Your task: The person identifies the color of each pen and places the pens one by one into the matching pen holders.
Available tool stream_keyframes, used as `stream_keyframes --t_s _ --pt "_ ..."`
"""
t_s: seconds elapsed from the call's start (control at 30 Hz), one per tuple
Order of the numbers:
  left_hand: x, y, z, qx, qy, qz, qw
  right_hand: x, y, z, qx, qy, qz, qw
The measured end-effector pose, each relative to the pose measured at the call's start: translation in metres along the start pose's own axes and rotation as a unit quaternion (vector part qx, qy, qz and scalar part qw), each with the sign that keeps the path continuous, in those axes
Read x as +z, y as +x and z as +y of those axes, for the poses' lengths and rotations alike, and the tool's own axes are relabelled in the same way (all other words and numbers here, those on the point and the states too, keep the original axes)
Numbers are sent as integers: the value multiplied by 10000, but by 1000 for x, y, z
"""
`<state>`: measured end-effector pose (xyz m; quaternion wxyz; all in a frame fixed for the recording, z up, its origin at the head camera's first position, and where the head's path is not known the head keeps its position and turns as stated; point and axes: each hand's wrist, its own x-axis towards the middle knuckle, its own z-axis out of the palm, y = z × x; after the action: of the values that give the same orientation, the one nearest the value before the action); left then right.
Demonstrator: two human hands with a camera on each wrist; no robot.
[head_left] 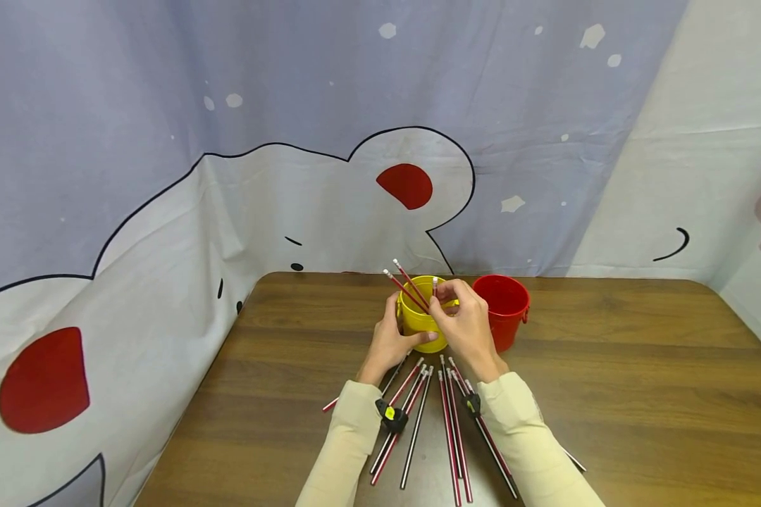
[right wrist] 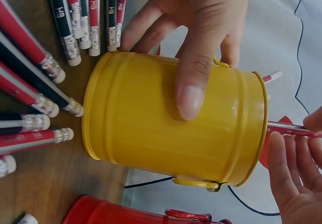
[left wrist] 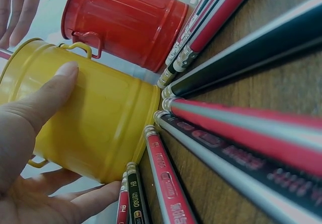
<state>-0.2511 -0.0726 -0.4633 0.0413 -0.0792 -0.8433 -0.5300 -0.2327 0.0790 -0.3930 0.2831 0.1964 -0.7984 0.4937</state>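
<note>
My left hand (head_left: 388,346) grips a small yellow metal bucket (left wrist: 95,113) from its left side. Its thumb lies across the front of the wall. My right hand (head_left: 468,325) is over the bucket's mouth and pinches a red-striped pencil (right wrist: 294,129) between thumb and fingers, its white eraser end up. The lower part of that pencil is hidden inside the bucket. Two other red pencils (head_left: 407,287) lean out to the left over the rim, eraser ends up. A red bucket (head_left: 509,331) stands close on the right of the yellow one.
Several red or black striped pencils (head_left: 413,422) lie fanned out on the wooden table (head_left: 640,366), erasers toward the yellow bucket. More pencils (head_left: 454,436) lie between my forearms, partly under the right one. A printed cloth (head_left: 279,197) hangs behind the table.
</note>
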Motion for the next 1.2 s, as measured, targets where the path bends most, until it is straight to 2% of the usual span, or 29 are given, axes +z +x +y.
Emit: stream_keyframes --t_s 0.23,0.5,0.77,0.9,1.07,1.2 --pt "0 1 1 26 100 50 9999 -1 -8 5 -19 126 -5 9999" --pt "1 1 1 81 -3 18 10000 -11 -21 4 258 305 74 9992" --pt "1 0 0 103 -2 10 9999 -27 -30 -3 739 -247 -585 9952" --pt "1 0 0 103 36 17 9999 -35 -37 -3 1128 -613 -1021 9865" --pt "1 0 1 70 7 16 10000 -40 -45 3 1752 -913 -1523 9684" --pt "1 0 2 46 2 -2 10000 -38 -48 9 1987 -1122 -1901 9549"
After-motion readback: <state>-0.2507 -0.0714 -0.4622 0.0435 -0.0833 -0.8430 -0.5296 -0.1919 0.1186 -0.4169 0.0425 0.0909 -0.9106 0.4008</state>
